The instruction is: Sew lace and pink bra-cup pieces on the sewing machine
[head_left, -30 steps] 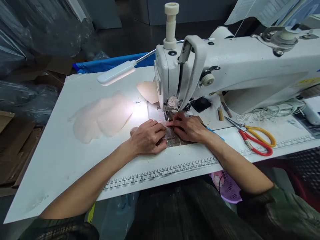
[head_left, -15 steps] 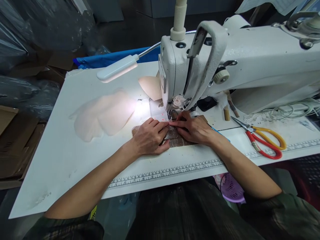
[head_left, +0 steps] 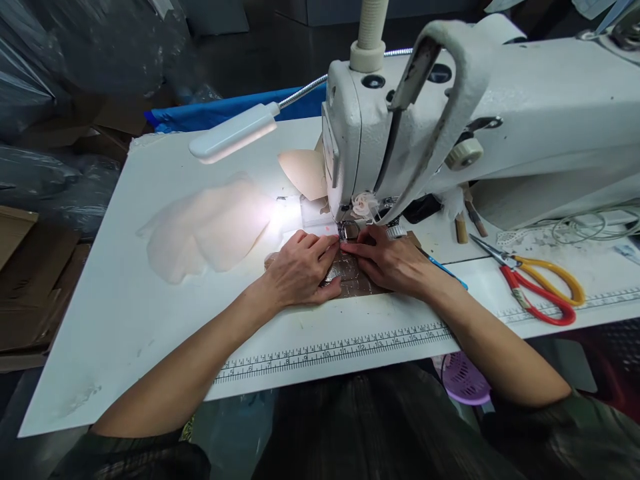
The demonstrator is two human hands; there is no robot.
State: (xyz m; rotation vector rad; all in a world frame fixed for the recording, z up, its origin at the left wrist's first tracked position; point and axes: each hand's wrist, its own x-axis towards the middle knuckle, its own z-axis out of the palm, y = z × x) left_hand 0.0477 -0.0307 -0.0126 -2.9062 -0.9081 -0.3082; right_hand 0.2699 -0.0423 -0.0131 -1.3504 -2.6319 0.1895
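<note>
At the white sewing machine point(head_left: 345, 133), my two hands meet just in front of the presser foot point(head_left: 350, 231). My left hand point(head_left: 303, 267) has its fingers curled together and its fingertips pressed down beside the foot. My right hand point(head_left: 393, 260) is closed in a pinch at the same spot. Whatever lies between the fingertips is too small and covered to make out. Under both palms is a brown, tape-covered plate point(head_left: 360, 283). A sheer whitish piece with pinkish marks point(head_left: 320, 223) lies behind my left fingertips.
Orange-and-red-handled scissors point(head_left: 540, 287) lie at right; a thin blue tool point(head_left: 445, 267) is beside my right wrist. Beige cup-shaped pieces point(head_left: 210, 230) rest on the white table point(head_left: 125, 320) at left. A lamp point(head_left: 235, 133) hangs low above. Printed rulers point(head_left: 345, 350) run along the front edge.
The machine and scissors appear slightly shifted to the right as the view moves closer. Less of the sheer piece's pinkish marks shows by the foot. Both hands keep nearly the same pose.
</note>
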